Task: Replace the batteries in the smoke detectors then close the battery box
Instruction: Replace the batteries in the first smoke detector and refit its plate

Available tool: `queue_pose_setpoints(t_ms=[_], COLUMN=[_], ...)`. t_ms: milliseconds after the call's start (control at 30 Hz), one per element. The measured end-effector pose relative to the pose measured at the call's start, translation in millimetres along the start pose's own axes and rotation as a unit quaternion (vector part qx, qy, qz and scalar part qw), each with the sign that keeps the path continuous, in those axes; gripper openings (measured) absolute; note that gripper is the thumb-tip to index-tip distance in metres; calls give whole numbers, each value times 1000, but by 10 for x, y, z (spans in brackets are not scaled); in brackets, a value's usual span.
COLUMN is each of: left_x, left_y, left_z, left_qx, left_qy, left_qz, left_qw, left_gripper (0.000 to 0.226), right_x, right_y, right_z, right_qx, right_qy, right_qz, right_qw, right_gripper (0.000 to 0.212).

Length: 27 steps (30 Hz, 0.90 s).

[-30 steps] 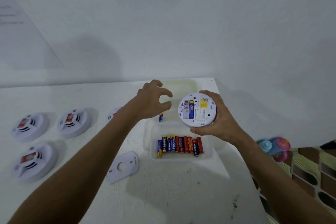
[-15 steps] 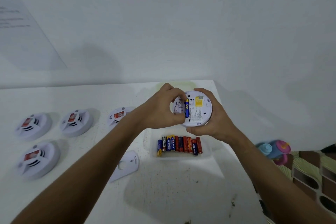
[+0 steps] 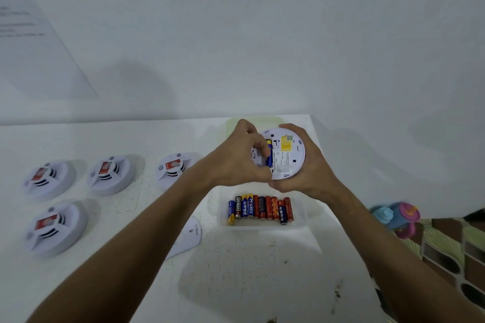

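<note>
Batteries (image 3: 259, 208) lie side by side in a shallow clear battery box (image 3: 299, 220) on the white counter (image 3: 262, 283), nearest of the task's things; they are blue, black and red cells packed in one row, touching each other. Just left of the box, partly under the left forearm, a flat white mounting plate (image 3: 193, 237) lies on the counter. Above the box, held clear of the counter, is the open smoke detector (image 3: 284, 156), its back facing up, with a yellow label and printed text showing. The right hand (image 3: 307, 176) cups it from the right and beneath, fingers wrapped round its rim. The left hand (image 3: 236, 160) is curled over the detector's left part, fingertips pressed down at the battery bay, where a blue battery (image 3: 268, 153) shows between the fingers; whether they pinch it or only push on it I cannot tell. Further left, four more smoke detectors sit face up on the counter: one at the front (image 3: 52, 228), and three in a row behind (image 3: 47, 177) (image 3: 109, 173) (image 3: 172, 168). Off the counter's right edge stands a blue and pink bottle (image 3: 396, 215), blurred. Behind the held detector a pale greenish lid (image 3: 236, 123) lies near the wall.
</note>
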<state>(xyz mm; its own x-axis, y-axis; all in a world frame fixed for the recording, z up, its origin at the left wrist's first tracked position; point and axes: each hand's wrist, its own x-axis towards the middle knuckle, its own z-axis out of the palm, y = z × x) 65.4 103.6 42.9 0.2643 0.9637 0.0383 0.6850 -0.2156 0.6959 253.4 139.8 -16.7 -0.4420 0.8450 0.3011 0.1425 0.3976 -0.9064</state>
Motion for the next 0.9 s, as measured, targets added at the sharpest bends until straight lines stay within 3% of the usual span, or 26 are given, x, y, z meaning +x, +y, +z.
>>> queue_pose_setpoints(t_ms=[233,900], left_x=[14,8], left_y=[-63,-41], left_z=[-81,-17], left_qx=[-7,8], left_qy=[22,13], left_qz=[27,-9], left_qw=[999,1000], left_gripper=[56,55], right_x=[22,-10], right_y=[19,110], right_z=[-18,49], right_qx=[4,-2], right_qy=[-3,-2], right_qz=[-3,5], right_qw=[1000,1000], right_gripper=[94,100])
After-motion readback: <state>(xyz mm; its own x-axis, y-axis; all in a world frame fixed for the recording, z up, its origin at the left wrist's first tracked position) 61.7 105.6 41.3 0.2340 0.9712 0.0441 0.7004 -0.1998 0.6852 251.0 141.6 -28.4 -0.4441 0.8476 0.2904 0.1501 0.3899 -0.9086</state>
